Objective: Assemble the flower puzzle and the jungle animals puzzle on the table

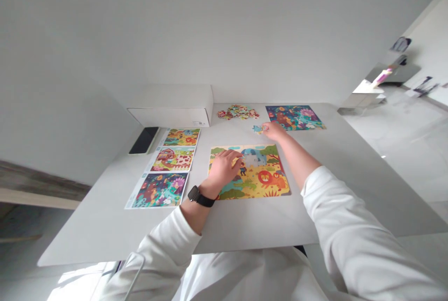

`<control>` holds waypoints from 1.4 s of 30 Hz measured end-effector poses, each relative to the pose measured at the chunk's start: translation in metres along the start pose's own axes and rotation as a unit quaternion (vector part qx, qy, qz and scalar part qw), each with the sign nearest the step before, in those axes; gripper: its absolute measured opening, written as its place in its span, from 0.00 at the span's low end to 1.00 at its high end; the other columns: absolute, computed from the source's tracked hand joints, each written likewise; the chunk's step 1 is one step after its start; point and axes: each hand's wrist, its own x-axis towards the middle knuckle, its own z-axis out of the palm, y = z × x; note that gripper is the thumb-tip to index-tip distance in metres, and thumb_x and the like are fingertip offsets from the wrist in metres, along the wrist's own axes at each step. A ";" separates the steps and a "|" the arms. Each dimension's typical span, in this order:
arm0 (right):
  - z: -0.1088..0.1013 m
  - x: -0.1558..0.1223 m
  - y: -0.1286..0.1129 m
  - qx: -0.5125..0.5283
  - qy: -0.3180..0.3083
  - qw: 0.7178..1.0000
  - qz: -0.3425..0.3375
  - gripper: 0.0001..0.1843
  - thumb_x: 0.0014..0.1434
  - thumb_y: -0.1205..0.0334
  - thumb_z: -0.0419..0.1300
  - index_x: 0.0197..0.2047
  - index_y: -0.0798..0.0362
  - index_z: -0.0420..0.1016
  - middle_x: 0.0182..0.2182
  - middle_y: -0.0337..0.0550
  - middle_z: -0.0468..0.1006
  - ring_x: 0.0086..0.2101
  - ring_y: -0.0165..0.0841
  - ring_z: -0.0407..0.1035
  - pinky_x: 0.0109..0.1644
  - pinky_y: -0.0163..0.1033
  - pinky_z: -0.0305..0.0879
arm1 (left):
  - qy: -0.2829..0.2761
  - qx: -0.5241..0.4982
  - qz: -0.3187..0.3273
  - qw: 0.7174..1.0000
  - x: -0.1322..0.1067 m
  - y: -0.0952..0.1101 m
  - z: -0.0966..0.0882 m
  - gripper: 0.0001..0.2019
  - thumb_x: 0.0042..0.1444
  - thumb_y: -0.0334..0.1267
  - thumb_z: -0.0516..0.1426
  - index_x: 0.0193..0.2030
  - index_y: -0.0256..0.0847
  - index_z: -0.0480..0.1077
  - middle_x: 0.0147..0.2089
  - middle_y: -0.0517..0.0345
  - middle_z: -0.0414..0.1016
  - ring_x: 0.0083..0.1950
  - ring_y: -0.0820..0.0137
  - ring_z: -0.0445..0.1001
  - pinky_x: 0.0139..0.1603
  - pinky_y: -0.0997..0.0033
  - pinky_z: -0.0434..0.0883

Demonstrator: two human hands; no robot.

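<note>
A white counter [245,226] is set in a pale room, with a white box [171,109] and a phone [144,140] placed along its far left edge. Three printed sheets [172,159] are lined up down the left side. A loose pile [238,112] of puzzle pieces is located near the far edge, and a blue puzzle [294,117] is laid out to its right. A yellow puzzle [249,172] is positioned centrally, directly in front of the person.

The left hand [223,169], fitted with a black watch [200,196], is rested on the yellow puzzle. Its fingers [235,158] are slightly spread and pressed down, and whether anything is held beneath them cannot be told. The right hand [275,131] is extended beyond the yellow puzzle, and its fingers [265,127] appear to pinch a blue piece [258,129], which is held just above the yellow puzzle's far edge.

Caution: fitted pieces may be displaced if the left hand is dragged. If the pinch is loosened, the blue piece may be dropped and mixed with the wrong set
</note>
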 end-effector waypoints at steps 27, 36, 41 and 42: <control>0.001 -0.117 -0.031 0.518 0.000 0.855 -0.040 0.22 0.54 0.46 0.71 0.49 0.47 0.79 0.36 0.38 0.76 0.37 0.35 0.73 0.36 0.36 0.74 | 0.024 -0.093 -0.078 0.992 0.003 0.003 0.003 0.09 0.72 0.41 0.59 0.54 0.45 0.78 0.43 0.56 0.85 0.45 0.66 0.83 0.50 0.66 0.77; 0.024 -0.143 -0.043 0.478 -0.041 0.874 -0.081 0.25 0.56 0.42 0.70 0.51 0.47 0.78 0.37 0.40 0.78 0.37 0.36 0.76 0.39 0.40 0.76 | -0.017 -0.145 -0.095 0.985 0.002 0.004 0.005 0.10 0.73 0.45 0.58 0.53 0.45 0.77 0.43 0.55 0.86 0.44 0.65 0.84 0.50 0.65 0.77; 0.026 -0.144 -0.045 0.484 -0.056 0.869 -0.093 0.25 0.57 0.42 0.70 0.52 0.47 0.78 0.38 0.41 0.80 0.37 0.36 0.76 0.37 0.39 0.76 | -0.029 -0.173 -0.112 0.978 0.002 0.000 0.008 0.08 0.69 0.44 0.60 0.45 0.43 0.78 0.39 0.57 0.85 0.40 0.67 0.82 0.47 0.67 0.76; 0.027 -0.145 -0.045 0.488 -0.055 0.866 -0.094 0.25 0.57 0.42 0.71 0.52 0.47 0.78 0.38 0.41 0.81 0.37 0.36 0.77 0.38 0.39 0.76 | -0.023 -0.180 -0.120 0.976 0.002 0.000 0.008 0.09 0.69 0.44 0.60 0.44 0.43 0.77 0.39 0.57 0.85 0.39 0.67 0.81 0.45 0.67 0.76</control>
